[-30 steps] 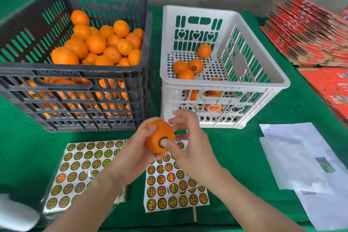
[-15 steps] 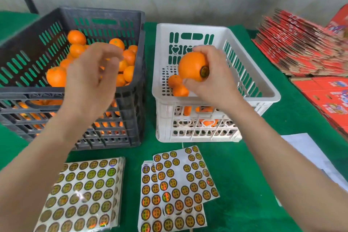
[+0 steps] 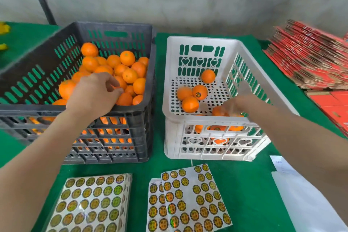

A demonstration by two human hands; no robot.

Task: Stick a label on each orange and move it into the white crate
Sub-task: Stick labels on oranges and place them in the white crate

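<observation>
1. A dark crate (image 3: 113, 29) on the green surface (image 3: 160, 167) holds a heap of oranges (image 3: 130, 75).
2. The white crate (image 3: 203, 40) just beside it holds a few, one showing a label (image 3: 197, 94).
3. The left hand (image 3: 94, 94) lies on the heap with its fingers curled. Whether it grips one, I cannot tell.
4. The right hand (image 3: 233, 104) is low inside the white crate, blurred, touching an orange (image 3: 218, 111). Its grip cannot be told.

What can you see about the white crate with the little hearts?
The white crate looks like plastic: heart and slot cutouts in its walls, round holes in its floor. It stands upright on the green cloth, right of the dark crate, not touching. Several oranges lie inside, one showing a round label. A blurred right hand reaches in.
</observation>
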